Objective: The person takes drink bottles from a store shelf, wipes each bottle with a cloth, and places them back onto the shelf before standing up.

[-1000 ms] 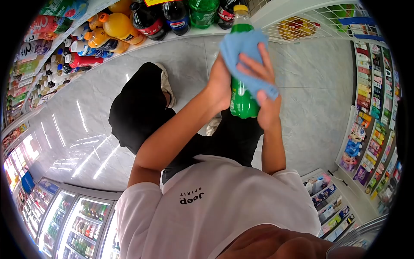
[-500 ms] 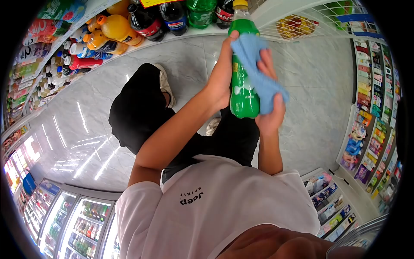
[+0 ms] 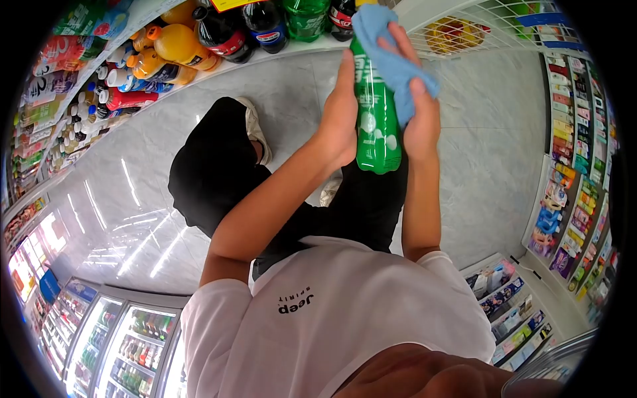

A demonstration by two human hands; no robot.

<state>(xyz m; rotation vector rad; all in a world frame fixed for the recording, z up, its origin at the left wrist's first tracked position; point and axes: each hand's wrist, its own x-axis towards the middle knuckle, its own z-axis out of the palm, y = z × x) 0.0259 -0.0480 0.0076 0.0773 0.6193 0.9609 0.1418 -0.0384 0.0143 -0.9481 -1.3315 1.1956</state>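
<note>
A green soda bottle (image 3: 378, 136) with white print is held tilted in front of me, its base towards my body. My left hand (image 3: 340, 113) is closed around its left side, the thumb lying along the bottle. My right hand (image 3: 419, 116) grips a light blue cloth (image 3: 393, 56), which is pressed against the bottle's upper right side. The cloth covers the bottle's shoulder and most of its cap; only a bit of yellow shows at the top.
A shelf of soda bottles (image 3: 222, 36) runs along the top left, with orange drinks (image 3: 176, 46) beside the colas. A white wire basket (image 3: 458, 33) stands at the upper right. Goods shelves (image 3: 567, 132) line the right, and glass-door fridges (image 3: 126, 345) are at the lower left.
My right hand has slid the cloth up along the bottle, from its middle to the shoulder and cap. The lower part of the bottle is now uncovered, and the bottle has turned slightly.
</note>
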